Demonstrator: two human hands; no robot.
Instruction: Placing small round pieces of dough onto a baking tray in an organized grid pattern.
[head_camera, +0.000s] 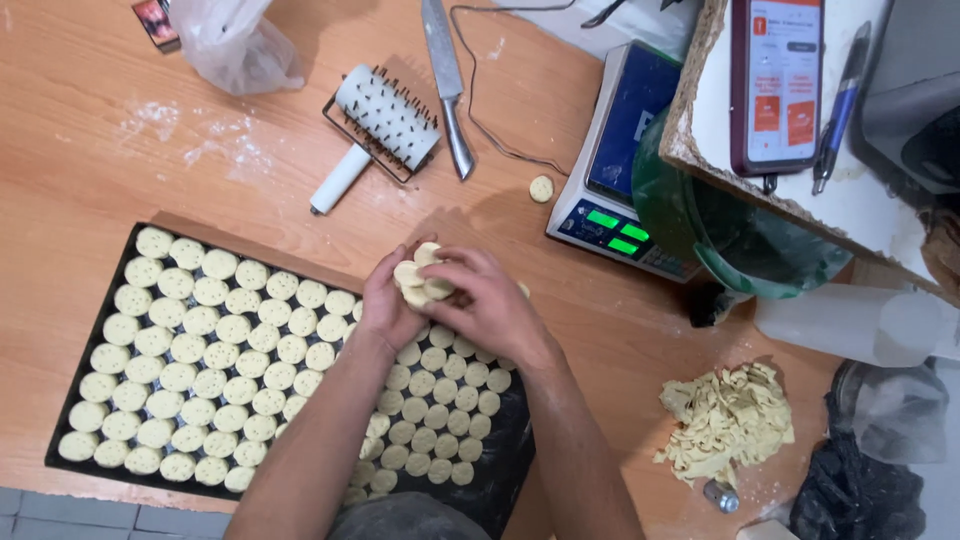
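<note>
A black baking tray (95, 360) lies on the wooden table, packed with several rows of small round perforated dough discs (200, 350). Over its upper right corner, my left hand (385, 305) cups a small stack of dough discs (418, 275). My right hand (485, 300) rests against that stack, its fingertips pinching the discs on top. Both forearms reach up from the bottom edge and hide part of the tray's right side.
A spiked white dough roller (380, 120), a knife (447, 80) and a plastic bag (235, 45) lie at the back. A digital scale (615, 160) with a green bowl (740, 240) stands at right, one loose disc (541, 188) beside it. Dough scraps (725, 420) are piled at lower right.
</note>
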